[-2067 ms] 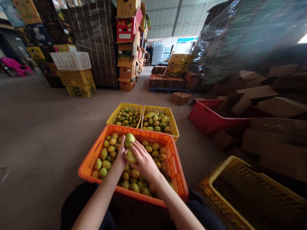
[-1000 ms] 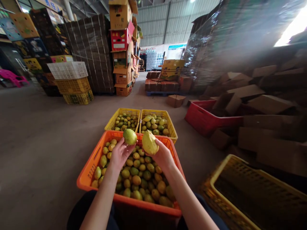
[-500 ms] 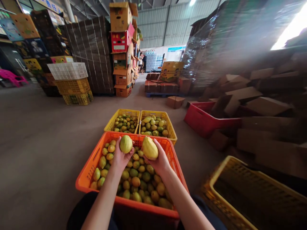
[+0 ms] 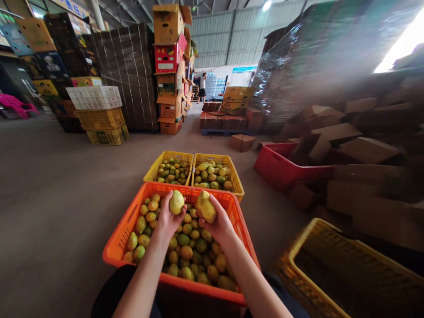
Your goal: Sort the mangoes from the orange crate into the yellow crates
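— Warehouse floor (image 4: 49, 190) was bare concrete w/ crates all round. What did you have in hand just then?

— One mango each. Left hand (image 4: 168, 221) was wrapped under a greenish-yellow mango (image 4: 176, 202), fingers curled up its sides. Right hand (image 4: 217, 221) was clamped on a bigger, paler yellow mango (image 4: 206, 206), thumb on the near side. Both were held up just above the orange crate (image 4: 122, 234), which sat right against my knees, full of fruit.

— How would you do that bit well?

— I reckoned: keep the grip firm but from the pads, no nails, since ripe skin probably bruises easy. Roll each one w/ the thumb so every side faces me, esp. the stem end. Hold them low over the crate, so a slip drops onto fruit, not concrete.

— And what was about you?

— Two yellow crates stood side by side, touching the far rim of the orange one: left yellow crate (image 4: 153, 170) had greener fruit, right yellow crate (image 4: 236, 179) a mix w/ more yellow. An empty yellow crate (image 4: 318, 234) was off to my right, a red crate (image 4: 278, 170) beyond it, flattened cartons (image 4: 364, 150) piled behind. One person (image 4: 202, 86) stood far back, nowhere near my fruit.
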`<action>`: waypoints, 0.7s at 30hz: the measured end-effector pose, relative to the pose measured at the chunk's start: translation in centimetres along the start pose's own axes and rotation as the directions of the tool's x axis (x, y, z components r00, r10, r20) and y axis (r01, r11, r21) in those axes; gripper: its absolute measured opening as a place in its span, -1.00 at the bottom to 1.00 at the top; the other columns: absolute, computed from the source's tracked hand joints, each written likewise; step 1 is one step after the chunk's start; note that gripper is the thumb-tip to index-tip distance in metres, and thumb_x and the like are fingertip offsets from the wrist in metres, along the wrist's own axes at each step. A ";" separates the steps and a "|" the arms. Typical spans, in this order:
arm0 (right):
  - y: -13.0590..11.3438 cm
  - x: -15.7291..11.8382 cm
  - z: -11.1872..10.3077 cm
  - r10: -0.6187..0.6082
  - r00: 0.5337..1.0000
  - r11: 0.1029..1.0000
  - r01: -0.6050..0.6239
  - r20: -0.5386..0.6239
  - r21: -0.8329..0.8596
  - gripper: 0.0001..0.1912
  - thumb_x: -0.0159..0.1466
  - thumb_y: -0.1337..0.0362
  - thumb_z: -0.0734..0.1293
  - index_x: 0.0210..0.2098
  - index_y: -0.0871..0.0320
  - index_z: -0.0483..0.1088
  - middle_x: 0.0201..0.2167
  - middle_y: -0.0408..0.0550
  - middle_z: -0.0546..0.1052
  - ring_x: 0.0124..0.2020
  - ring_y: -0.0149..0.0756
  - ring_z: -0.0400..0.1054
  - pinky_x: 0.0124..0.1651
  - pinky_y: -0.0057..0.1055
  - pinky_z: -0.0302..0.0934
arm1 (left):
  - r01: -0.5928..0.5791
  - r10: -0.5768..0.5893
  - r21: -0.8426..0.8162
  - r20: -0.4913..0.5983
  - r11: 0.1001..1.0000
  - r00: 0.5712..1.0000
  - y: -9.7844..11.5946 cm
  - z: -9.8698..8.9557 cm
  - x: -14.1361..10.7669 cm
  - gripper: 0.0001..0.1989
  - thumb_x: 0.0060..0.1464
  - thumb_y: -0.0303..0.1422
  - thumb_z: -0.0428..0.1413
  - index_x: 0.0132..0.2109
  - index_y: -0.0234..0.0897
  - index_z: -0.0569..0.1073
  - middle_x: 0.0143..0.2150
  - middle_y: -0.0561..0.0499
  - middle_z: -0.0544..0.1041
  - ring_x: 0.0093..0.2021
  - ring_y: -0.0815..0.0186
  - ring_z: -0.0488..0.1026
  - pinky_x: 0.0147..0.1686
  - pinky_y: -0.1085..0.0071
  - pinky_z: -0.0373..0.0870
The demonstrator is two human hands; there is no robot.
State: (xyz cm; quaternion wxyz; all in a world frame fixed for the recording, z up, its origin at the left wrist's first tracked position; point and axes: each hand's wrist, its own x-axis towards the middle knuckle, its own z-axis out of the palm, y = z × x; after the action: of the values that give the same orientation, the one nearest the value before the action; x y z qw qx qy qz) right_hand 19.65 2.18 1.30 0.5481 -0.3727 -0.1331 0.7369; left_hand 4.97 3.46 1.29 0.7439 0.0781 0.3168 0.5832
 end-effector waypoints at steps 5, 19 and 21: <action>0.1 0.3 -0.1 0.060 0.998 0.998 -0.059 -0.022 0.029 -0.67 0.29 0.09 0.12 -0.37 0.18 0.36 -0.61 -0.07 0.50 -0.64 -0.33 0.38 -0.69 -0.50 0.20 | 0.116 -0.110 -0.081 0.079 0.990 0.991 -0.4 -0.8 1.0 -0.70 0.18 -0.21 -0.06 -0.20 -0.37 0.40 -0.37 -0.09 0.53 -0.46 0.31 0.49 -0.54 0.47 0.45; 0.4 0.7 0.2 0.051 0.998 0.995 -0.053 -0.024 -0.082 -0.74 0.21 0.09 0.23 -0.34 0.17 0.38 -0.59 -0.09 0.51 -0.62 -0.34 0.37 -0.68 -0.49 0.20 | 0.058 -0.058 -0.003 -0.016 0.998 0.998 1.5 -2.1 -0.2 -0.70 0.07 -0.18 0.06 -0.22 -0.35 0.43 -0.44 -0.06 0.49 -0.49 0.34 0.45 -0.57 0.52 0.41; 0.5 0.8 0.1 0.076 0.997 0.994 -0.077 -0.016 -0.077 -0.71 0.24 0.08 0.18 -0.35 0.17 0.37 -0.60 -0.09 0.50 -0.62 -0.32 0.38 -0.70 -0.51 0.15 | 0.098 -0.098 -0.027 -0.001 0.995 0.995 1.8 -2.6 -0.2 -0.66 0.12 -0.17 -0.02 -0.17 -0.38 0.43 -0.40 -0.10 0.51 -0.47 0.32 0.46 -0.56 0.49 0.42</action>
State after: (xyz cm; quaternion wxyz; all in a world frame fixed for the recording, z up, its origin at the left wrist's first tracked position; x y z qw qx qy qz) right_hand 19.07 2.78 0.74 0.5055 -0.4034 -0.1435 0.7491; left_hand 2.00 3.12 0.16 0.7723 0.0517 0.3135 0.5501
